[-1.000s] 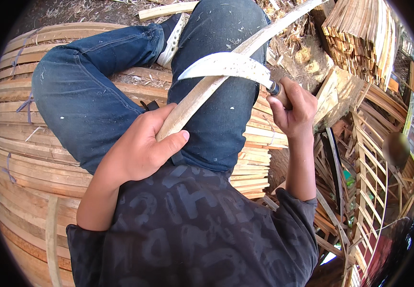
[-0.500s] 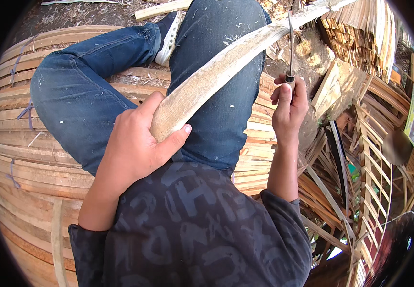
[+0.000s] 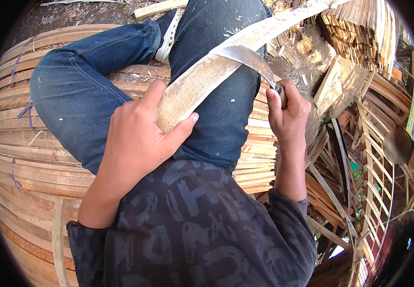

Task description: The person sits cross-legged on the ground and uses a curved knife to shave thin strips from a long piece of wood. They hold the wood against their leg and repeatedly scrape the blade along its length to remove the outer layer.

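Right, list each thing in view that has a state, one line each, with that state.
left hand: closed around the near end of the wooden slat
wooden slat: held slanting across the lap
right hand: gripping the knife handle
curved knife: blade lying across the slat
split slats: stacked flat under the person

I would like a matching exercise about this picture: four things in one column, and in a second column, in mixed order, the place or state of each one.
Things:
1. left hand
2. right hand
3. curved knife blade
4. wooden slats

Places or states:
A. lies across the long wooden strip
B. stacked under the seated person's legs
C. grips the near end of the long wooden strip
D. closed around the knife handle

Pairs: 1-C, 2-D, 3-A, 4-B
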Motion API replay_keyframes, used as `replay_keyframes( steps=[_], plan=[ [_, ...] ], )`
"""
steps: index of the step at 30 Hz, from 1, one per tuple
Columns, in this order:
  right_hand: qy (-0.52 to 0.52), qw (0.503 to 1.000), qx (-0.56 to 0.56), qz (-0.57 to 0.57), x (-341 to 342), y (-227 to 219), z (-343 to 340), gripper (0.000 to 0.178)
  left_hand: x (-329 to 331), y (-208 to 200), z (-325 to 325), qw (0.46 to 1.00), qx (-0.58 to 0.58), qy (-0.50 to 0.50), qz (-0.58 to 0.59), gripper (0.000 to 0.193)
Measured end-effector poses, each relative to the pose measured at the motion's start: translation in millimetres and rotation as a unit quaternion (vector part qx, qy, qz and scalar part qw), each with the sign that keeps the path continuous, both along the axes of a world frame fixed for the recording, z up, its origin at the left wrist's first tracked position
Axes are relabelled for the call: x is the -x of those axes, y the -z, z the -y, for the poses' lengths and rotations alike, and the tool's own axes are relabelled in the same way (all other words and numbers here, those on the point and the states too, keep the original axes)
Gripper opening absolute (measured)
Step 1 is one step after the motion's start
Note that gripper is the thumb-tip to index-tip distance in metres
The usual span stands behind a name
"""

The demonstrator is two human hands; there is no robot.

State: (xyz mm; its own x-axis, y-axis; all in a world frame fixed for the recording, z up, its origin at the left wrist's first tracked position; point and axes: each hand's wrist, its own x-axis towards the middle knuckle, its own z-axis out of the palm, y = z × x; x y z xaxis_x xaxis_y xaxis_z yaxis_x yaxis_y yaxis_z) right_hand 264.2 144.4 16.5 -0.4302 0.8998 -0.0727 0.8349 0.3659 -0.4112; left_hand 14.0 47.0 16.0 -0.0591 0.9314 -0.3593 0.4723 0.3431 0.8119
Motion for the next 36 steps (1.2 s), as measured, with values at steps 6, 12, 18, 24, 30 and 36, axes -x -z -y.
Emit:
replay_keyframes(
  steps=[6,12,18,24,30,36],
  plan=[
    [-0.039,0.997,-0.070,0.018,-6.2,12.6,-13.9,0.029,1.8,-2.4,-2.1,1.000,0.022,0.002,0.015,0.034],
    [-0.070,0.987,-0.138,0.043,-7.8,16.2,-28.5,0.029,3.4,-1.5,-2.0,0.999,0.004,-0.015,0.029,0.038],
    [0.018,0.984,-0.150,0.089,-17.3,16.5,-45.4,0.032,3.8,-5.5,-8.4,0.998,0.031,-0.015,0.053,0.033],
    [0.215,0.950,-0.215,0.070,-93.6,3.8,-82.7,0.043,0.3,4.1,12.4,0.997,0.038,-0.022,0.069,0.038],
    [0.062,0.993,-0.096,-0.008,-21.9,-1.1,-18.5,0.034,-7.3,2.9,5.4,0.994,0.048,-0.011,0.095,0.042],
    [0.038,0.994,-0.095,0.034,-6.8,15.1,-48.5,0.032,-5.0,-1.0,-1.4,0.997,0.033,-0.005,0.070,0.040]
  ],
)
